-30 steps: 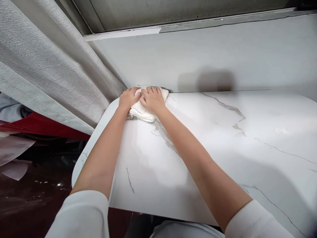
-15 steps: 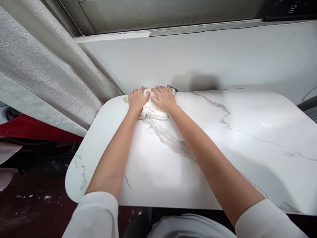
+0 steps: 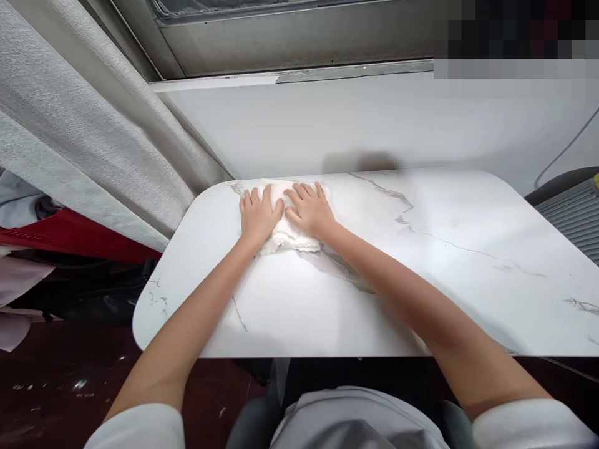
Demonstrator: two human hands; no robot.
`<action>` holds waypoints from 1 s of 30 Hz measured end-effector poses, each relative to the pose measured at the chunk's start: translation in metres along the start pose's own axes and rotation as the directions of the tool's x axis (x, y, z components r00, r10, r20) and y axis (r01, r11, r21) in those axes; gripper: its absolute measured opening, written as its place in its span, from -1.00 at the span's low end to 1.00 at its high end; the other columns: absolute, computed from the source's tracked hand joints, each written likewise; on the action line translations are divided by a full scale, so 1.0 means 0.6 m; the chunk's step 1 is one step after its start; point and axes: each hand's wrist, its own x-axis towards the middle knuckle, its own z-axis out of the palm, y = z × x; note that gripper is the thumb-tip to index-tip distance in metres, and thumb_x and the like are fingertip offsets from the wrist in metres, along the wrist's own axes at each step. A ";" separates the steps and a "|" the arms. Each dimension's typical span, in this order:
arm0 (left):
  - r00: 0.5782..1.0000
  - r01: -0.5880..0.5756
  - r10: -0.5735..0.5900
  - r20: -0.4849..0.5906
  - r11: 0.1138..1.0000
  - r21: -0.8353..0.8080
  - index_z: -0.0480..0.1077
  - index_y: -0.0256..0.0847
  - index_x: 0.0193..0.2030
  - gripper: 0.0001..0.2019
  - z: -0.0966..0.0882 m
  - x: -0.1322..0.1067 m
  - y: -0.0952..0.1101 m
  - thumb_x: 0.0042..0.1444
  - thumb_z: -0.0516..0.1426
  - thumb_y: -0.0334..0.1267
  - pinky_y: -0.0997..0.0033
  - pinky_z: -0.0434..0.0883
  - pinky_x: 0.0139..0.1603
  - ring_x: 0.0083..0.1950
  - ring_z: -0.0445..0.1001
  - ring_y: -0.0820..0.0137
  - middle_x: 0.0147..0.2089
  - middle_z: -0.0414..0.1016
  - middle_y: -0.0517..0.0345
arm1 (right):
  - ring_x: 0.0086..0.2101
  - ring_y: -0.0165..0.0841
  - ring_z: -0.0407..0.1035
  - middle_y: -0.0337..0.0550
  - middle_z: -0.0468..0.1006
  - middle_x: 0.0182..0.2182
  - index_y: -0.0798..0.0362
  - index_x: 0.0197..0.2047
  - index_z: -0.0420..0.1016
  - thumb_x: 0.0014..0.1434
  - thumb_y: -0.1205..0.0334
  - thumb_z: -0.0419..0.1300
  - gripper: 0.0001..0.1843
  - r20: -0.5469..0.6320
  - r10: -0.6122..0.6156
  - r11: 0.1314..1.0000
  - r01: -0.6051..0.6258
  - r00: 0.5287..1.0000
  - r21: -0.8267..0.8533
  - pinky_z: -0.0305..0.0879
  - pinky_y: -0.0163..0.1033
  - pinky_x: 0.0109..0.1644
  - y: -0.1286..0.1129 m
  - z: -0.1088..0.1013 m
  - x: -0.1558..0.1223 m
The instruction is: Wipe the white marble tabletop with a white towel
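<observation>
A folded white cloth lies on the white marble-patterned table, near its far edge. My left hand presses flat on the cloth's left side, fingers spread and pointing away from me. On the right part of the cloth rests my right hand, also flat with its fingers apart. The two thumbs point toward each other with a small gap of cloth between them. Beneath both palms the cloth is hidden, and its rumpled near edge shows between my wrists.
Behind the table stands a white wall panel below a metal window frame. A pale curtain hangs at the left, with a red cloth beneath it. A grey ribbed object stands beyond the table's right end.
Both hands and the cloth have come from the wall edge toward me. The fingers, bent over the cloth before, now lie flatter and more spread. The camera view has shifted somewhat.
</observation>
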 end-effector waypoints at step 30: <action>0.887 -0.341 0.369 0.276 0.929 -0.146 -0.10 -0.06 0.53 -0.40 -0.095 -0.323 0.117 0.37 -0.18 -0.13 -0.39 -0.19 0.50 0.57 -0.24 0.06 0.54 -0.06 0.00 | 0.38 0.04 0.01 0.14 0.16 0.39 0.04 0.44 0.20 0.34 0.04 -0.04 -0.35 0.129 -0.128 0.990 0.119 0.983 0.079 -0.17 0.38 0.44 -0.042 -0.137 -0.344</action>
